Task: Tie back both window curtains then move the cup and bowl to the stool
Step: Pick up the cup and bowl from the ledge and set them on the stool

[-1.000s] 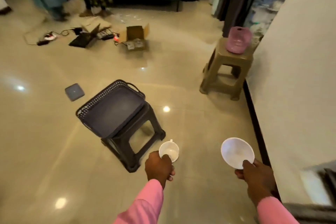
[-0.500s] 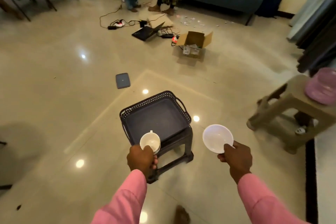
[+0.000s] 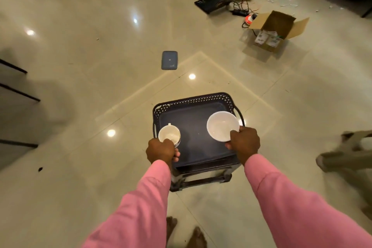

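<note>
A dark stool (image 3: pixel 201 179) stands right in front of me with a dark perforated tray (image 3: pixel 193 99) on its top. My left hand (image 3: pixel 162 150) grips a white cup (image 3: pixel 169 134) by its near side, over the tray's left part. My right hand (image 3: pixel 244 144) holds a white bowl (image 3: pixel 220 125) by its near rim, thumb on the rim, over the tray's right part. I cannot tell whether cup or bowl touches the tray. No curtains are in view.
A beige stool (image 3: pixel 346 157) is at the right edge, blurred. On the floor beyond lie a small dark pad (image 3: pixel 169 60), an open cardboard box (image 3: pixel 273 30), a laptop (image 3: pixel 215 2) and cables. Dark furniture legs (image 3: pixel 16 86) cross the left edge. My bare feet (image 3: pixel 187 231) show below.
I have walked up to the dark stool and now look down on it. Both hands have carried the cup and bowl from beside the stool to over its tray.
</note>
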